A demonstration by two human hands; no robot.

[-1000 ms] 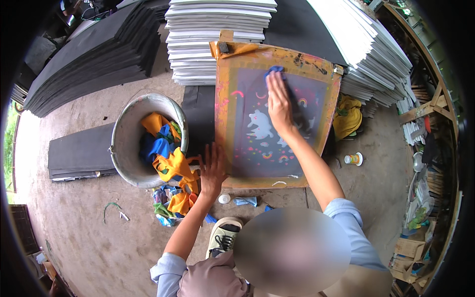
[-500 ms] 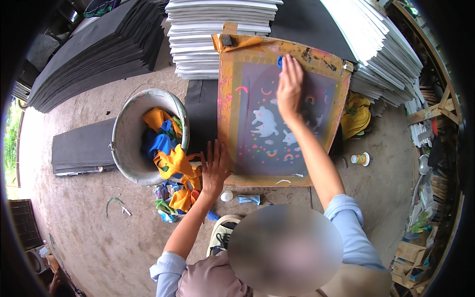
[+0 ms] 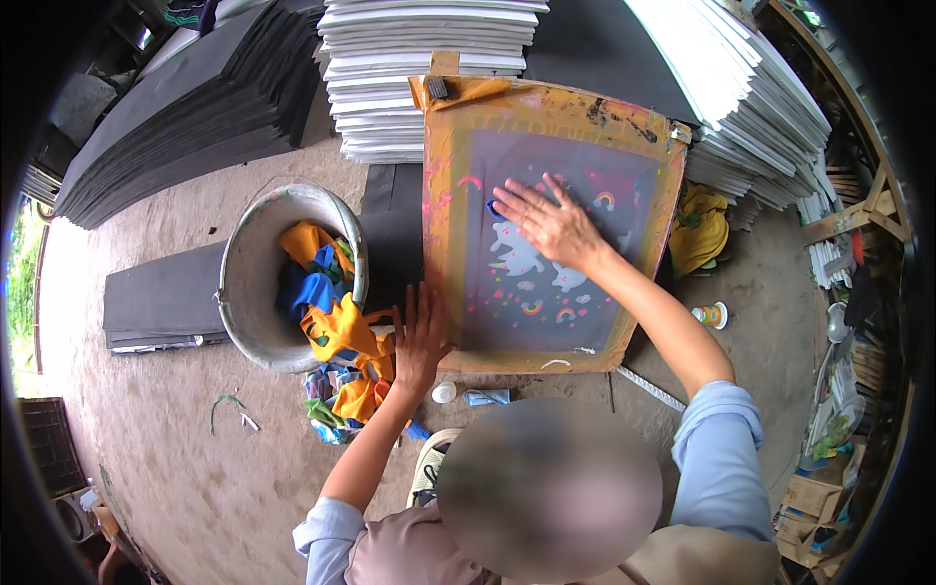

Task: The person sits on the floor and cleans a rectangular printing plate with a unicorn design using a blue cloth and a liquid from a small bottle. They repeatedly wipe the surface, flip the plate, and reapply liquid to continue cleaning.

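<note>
A printing screen (image 3: 444,292) in an orange-taped frame leans before me, its grey mesh showing white animals, rainbows and small pink shapes. My right hand (image 3: 558,229) lies across the mesh above the largest white animal. Its fingers press down a small blue cloth (image 3: 492,208), most of it hidden under them. At the frame's lower left edge rests my left hand (image 3: 421,341), fingers stretched out, holding nothing. Close beside it, orange, blue and green cloth scraps (image 3: 341,322) spill from a grey bucket (image 3: 244,292) onto the floor.
Stacks of white sheets (image 3: 419,97) and black sheets (image 3: 175,127) stand behind and to the left. A yellow cloth (image 3: 698,229) and a small tub (image 3: 711,315) lie right of the screen. A white round cap (image 3: 444,392) and a blue packet (image 3: 487,398) sit near my shoe (image 3: 429,468).
My right hand has swept the blue cloth down and left across the mesh from the screen's upper part. My left hand has stayed at the frame's edge.
</note>
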